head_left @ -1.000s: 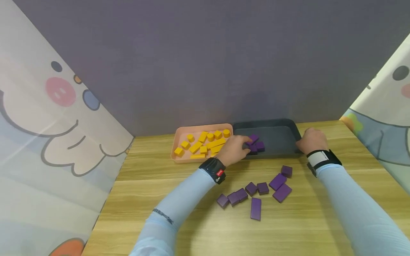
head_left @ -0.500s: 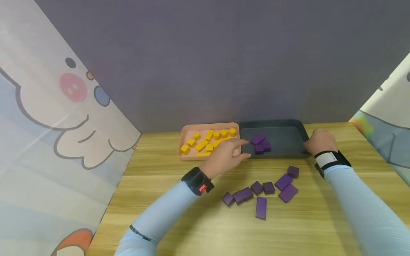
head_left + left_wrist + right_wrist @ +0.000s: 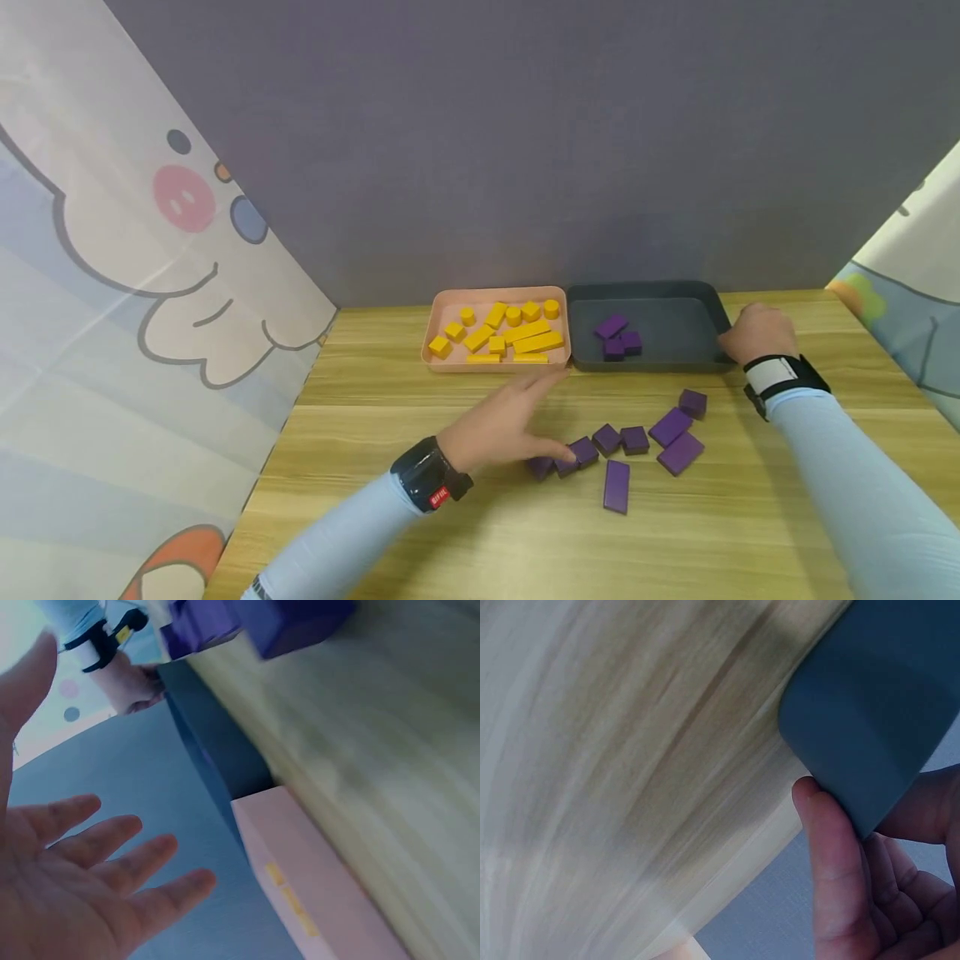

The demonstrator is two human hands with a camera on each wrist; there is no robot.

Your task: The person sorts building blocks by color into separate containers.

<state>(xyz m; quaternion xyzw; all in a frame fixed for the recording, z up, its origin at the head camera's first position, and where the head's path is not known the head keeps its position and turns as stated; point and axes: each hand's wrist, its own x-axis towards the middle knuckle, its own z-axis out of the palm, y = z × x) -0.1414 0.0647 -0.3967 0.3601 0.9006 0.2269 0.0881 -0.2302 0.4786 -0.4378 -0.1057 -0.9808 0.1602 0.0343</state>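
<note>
My left hand (image 3: 495, 427) hovers over the table with fingers spread, holding nothing. Its thumb overlaps the left end of a row of purple cubes (image 3: 606, 439) in the head view; the left wrist view shows the bare palm (image 3: 75, 892). At the far right, my right hand (image 3: 761, 333) grips the right wall of a dark grey tray (image 3: 678, 325). In the right wrist view the tray wall (image 3: 877, 705) sits between its thumb and fingers (image 3: 832, 855). Inside that tray lie a purple rectangular block (image 3: 611, 326) and two purple cubes (image 3: 632, 342).
A pink tray (image 3: 491, 294) of yellow blocks (image 3: 532, 342) stands left of the grey one. Loose purple rectangular blocks (image 3: 617, 487) and another cube (image 3: 693, 403) lie on the wooden table (image 3: 675, 542). A grey panel (image 3: 525, 150) rises behind the trays.
My left hand has let go of a purple block in the grey tray, then drawn back left and toward me, over the loose cubes. My right hand stays on the tray's edge.
</note>
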